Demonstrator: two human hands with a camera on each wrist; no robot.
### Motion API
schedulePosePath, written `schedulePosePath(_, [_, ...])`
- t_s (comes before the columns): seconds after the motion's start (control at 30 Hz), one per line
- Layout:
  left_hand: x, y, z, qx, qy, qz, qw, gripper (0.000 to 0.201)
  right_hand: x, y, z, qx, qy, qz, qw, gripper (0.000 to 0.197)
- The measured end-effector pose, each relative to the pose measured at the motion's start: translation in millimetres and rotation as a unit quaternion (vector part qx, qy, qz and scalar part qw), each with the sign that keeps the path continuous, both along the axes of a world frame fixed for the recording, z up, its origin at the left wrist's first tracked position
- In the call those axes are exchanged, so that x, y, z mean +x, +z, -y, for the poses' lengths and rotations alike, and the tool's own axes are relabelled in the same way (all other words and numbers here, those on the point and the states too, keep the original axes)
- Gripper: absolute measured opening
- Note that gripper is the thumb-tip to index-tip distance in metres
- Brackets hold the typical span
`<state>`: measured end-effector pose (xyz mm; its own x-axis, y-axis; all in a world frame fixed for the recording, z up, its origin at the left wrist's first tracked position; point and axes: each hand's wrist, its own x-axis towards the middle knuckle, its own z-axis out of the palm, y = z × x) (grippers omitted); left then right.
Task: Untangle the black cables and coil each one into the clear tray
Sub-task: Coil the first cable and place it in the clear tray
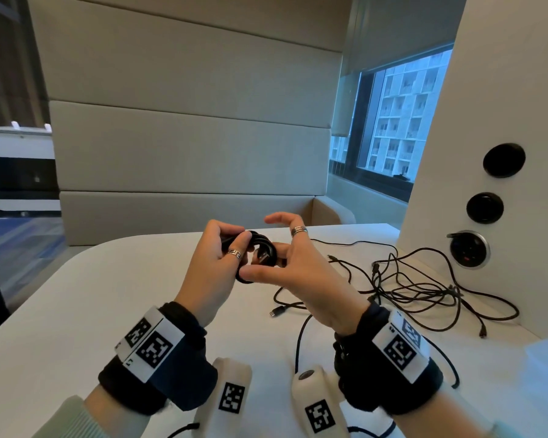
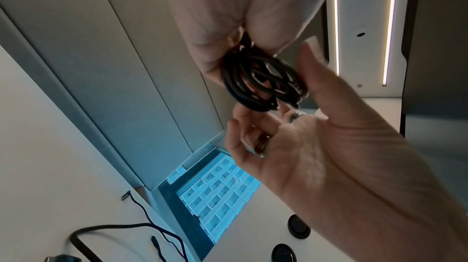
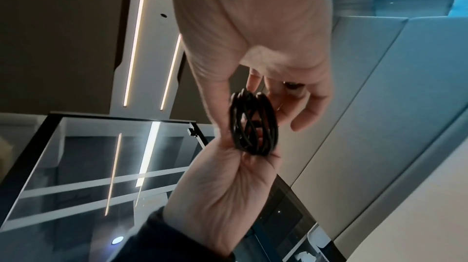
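- Coiled black cable point(image 1: 260, 251): being held above the table point(image 1: 76, 311), left hand point(image 1: 215, 267) pinching its loops.
- Right hand point(image 1: 298, 273): fingers loosely curled, steadying the coil.
- Tangled cables point(image 1: 424, 286): lying right, awaiting untangling.
- Next, likely: placing the coil in the tray, not identifiable here.

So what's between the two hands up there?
A small coiled black cable, gripped by the left hand and touched by the right hand; clearest in the head view.
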<state>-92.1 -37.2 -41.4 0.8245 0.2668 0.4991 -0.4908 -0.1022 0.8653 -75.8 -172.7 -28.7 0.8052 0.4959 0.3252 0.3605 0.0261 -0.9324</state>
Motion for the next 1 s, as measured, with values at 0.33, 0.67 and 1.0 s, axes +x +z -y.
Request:
schedulePosePath(0.33, [-11.0, 15.7, -18.0, -0.121, -0.230, -0.113, 0.959, 0.019, 11.2, 6.4, 11.0, -0.042, -0.125, 0.275, 0.952, 0.012])
schedulePosePath(0.67, [-13.3, 14.6, 2.1, -0.054, -0.175, -0.108, 0.977, 0.020, 23.9, 1.0, 12.1, -0.228, -0.319, 0.690, 0.608, 0.029])
schedulePosePath(1.0, [-2.9, 6.0, -6.0, 0.026, 0.001, -0.052, 0.998, 0.019, 7.4, 10.8, 11.4, -0.226, -0.237, 0.598, 0.732, 0.029])
